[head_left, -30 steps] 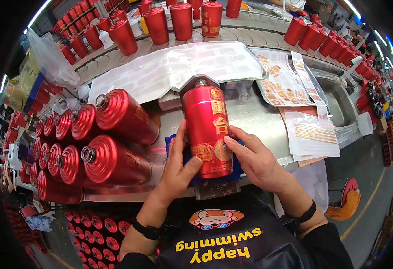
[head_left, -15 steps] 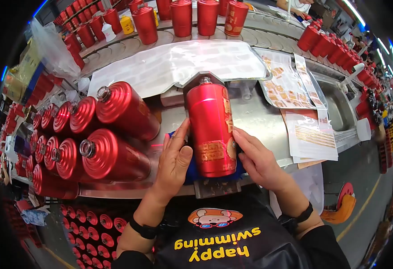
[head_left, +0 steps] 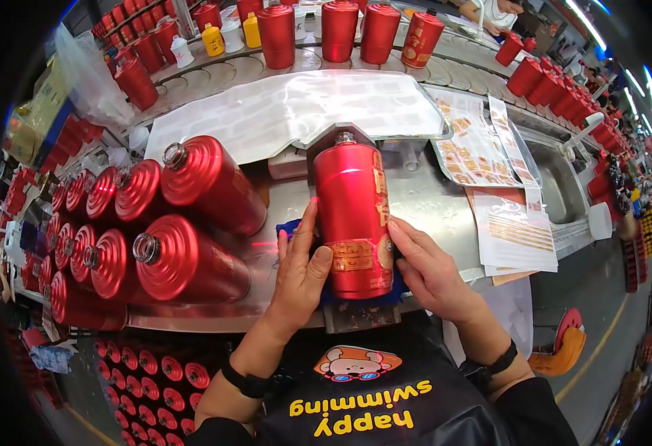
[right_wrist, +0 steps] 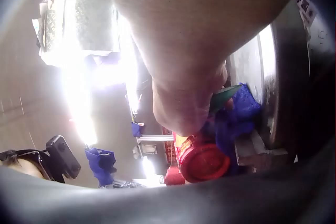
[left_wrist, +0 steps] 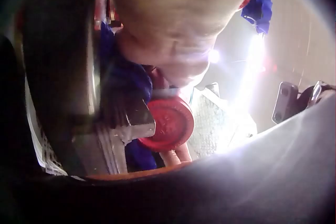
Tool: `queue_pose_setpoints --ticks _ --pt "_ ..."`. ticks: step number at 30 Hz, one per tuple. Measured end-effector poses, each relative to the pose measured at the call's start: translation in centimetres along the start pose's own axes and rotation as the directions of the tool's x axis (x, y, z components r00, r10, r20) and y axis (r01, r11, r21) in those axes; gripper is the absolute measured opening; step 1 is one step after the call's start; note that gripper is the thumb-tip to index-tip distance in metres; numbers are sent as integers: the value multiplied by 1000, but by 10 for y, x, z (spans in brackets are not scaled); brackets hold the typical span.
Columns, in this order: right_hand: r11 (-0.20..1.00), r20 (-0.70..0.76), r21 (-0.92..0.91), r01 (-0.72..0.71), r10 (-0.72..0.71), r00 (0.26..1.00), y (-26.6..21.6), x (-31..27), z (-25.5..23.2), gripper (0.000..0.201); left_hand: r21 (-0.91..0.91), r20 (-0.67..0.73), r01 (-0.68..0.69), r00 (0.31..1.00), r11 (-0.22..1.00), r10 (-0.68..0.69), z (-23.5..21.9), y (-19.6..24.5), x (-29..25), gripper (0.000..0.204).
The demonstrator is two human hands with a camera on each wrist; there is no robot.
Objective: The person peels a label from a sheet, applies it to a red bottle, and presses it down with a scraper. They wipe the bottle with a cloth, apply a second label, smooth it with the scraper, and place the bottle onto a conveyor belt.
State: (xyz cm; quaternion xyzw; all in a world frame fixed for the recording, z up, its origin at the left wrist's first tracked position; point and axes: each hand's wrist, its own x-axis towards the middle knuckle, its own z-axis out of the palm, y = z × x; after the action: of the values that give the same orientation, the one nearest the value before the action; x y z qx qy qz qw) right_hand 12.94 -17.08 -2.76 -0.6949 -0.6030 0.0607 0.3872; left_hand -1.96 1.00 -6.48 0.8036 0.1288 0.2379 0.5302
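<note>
A red bottle [head_left: 352, 189] with a clear glass neck and gold lettering lies tilted on a blue-padded metal stand [head_left: 355, 316] in front of me. A gold rectangular label [head_left: 352, 256] shows low on its front, and the gold characters run along its right side. My left hand [head_left: 300, 279] rests along the bottle's left side with straight fingers and thumb raised. On the other side, the extended fingers of my right hand [head_left: 431, 273] touch near a round gold emblem. The red base [left_wrist: 169, 124] shows in the left wrist view, below the hand.
Several red bottles [head_left: 184, 256] stand at the left. A white sheet [head_left: 296, 108] lies behind the stand. At the right are a tray of gold labels [head_left: 471, 152], paper with gold strips [head_left: 519, 230] and a sink [head_left: 560, 182]. More bottles ride a conveyor [head_left: 229, 72].
The bottle has turned rightward on the stand, taking its gold characters from the front to the right edge. My left thumb has come off the bottle. The conveyor bottles have moved right.
</note>
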Motion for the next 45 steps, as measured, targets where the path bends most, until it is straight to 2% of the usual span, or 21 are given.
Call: queue_pose_setpoints --ticks 12,17,21,24,27,28,31,35,38,40,42,43,44,45 --pt "1000 -4 -3 0 0 1000 -3 -1 -1 59 -143 23 8 1000 990 -4 3 -6 0 74" --pt "1000 -8 -14 11 -11 1000 1 0 1 59 -110 9 56 998 992 -56 3 8 2 81" --pt "1000 0 -8 4 -4 1000 -1 0 0 59 -95 16 55 998 994 -54 2 9 3 79" --pt "990 -44 -141 -9 3 999 -8 3 -4 60 -134 5 13 1000 991 -13 0 4 3 74" --pt "956 14 -255 145 -146 989 -17 12 -8 59 -185 -19 6 1000 983 -10 1 1 2 67" --pt "936 21 -315 156 -158 987 -21 14 -9 58 -133 -31 0 1000 991 -4 3 3 1 63" --pt "916 67 -354 187 -174 982 -25 18 -14 57 -109 -18 41 999 993 -43 4 2 -2 62" --pt "916 57 -355 184 -176 983 -22 17 -10 56 -192 -45 -12 999 981 3 4 0 -1 64" --pt "920 45 -349 180 -175 983 -21 17 -10 55 -107 -18 28 999 994 -30 5 1 -3 67" --pt "923 44 -340 182 -178 983 -21 18 -11 56 -148 -52 38 998 988 -46 6 0 -4 67" --pt "925 48 -328 193 -188 981 -21 17 -11 56 13 -111 -101 989 995 102 5 10 -7 66" --pt "925 46 -326 196 -192 980 -20 18 -11 56 195 -122 -237 957 952 263 0 31 -11 64" --pt "933 35 -304 194 -193 981 -20 18 -11 56 367 -99 -355 904 860 415 0 42 -14 63" --pt "941 27 -281 189 -189 982 -20 19 -11 56 455 -18 -386 897 802 441 4 43 -17 63"
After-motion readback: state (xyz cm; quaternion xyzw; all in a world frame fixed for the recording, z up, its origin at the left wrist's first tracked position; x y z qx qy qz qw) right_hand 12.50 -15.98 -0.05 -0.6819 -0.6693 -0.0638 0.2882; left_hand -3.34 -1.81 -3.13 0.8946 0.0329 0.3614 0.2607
